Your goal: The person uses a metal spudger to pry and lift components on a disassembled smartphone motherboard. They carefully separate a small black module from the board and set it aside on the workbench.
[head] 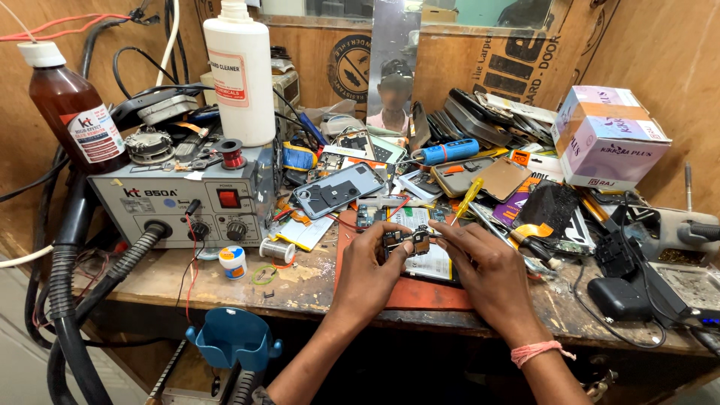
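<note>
arms: both bare to the elbow, no sleeves in view | left hand (373, 271): no glove, ring or watch | right hand (491, 271): no glove or ring | right wrist: pink twisted thread band (537, 352), wrapped several turns, loose end hanging

I look down on a worn wooden workbench (300, 289), its scratched, stained top filling the centre of my view. Brown plywood walls (675, 82) close it in from 9 to 3 o'clock, the back panel (315, 60) at 12 o'clock bearing printed marks. A narrow mirror strip (394, 45) leans upright against that panel. Pale floor (19, 352) shows at 8 o'clock. Light falls evenly, without hard shadows.
</note>
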